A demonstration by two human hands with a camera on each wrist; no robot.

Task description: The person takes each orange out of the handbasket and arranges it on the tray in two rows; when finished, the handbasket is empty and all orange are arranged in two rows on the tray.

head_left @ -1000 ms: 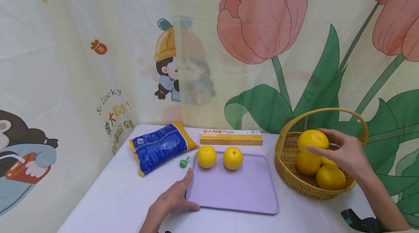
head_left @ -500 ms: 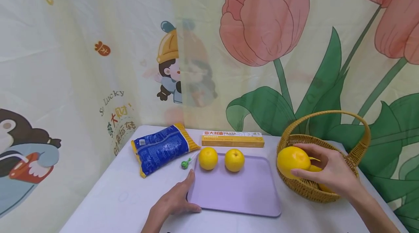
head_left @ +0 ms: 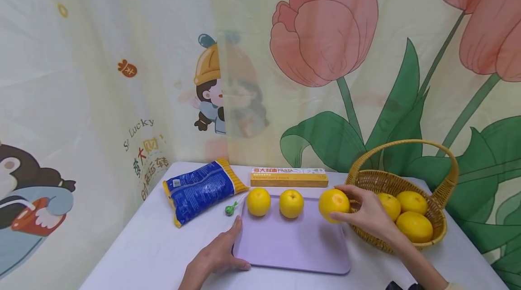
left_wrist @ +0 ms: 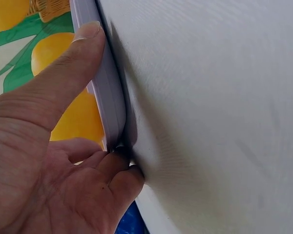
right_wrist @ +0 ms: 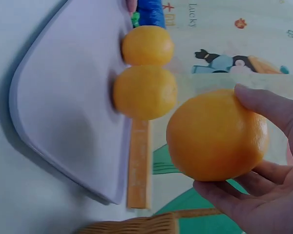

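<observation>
My right hand [head_left: 368,213] pinches an orange [head_left: 333,205] between thumb and fingers, above the right far part of a lilac tray [head_left: 291,247]. In the right wrist view the held orange [right_wrist: 215,136] hangs apart from the tray. Two more oranges sit side by side along the tray's far edge, a left one [head_left: 258,202] and a middle one [head_left: 291,203]. My left hand [head_left: 215,251] holds the tray at its near left corner. The left wrist view shows the thumb [left_wrist: 71,66] along the rim, with the other fingers bent at the corner.
A wicker basket [head_left: 374,182] with a tall handle stands right of the tray, holding several oranges [head_left: 414,226]. Behind the tray lies a pasta box [head_left: 289,180]. A blue and yellow packet [head_left: 203,192] and a green lollipop [head_left: 229,209] lie to the left.
My right hand has lifted the orange out of the basket and carried it left over the tray. My left hand stays at the tray's corner.
</observation>
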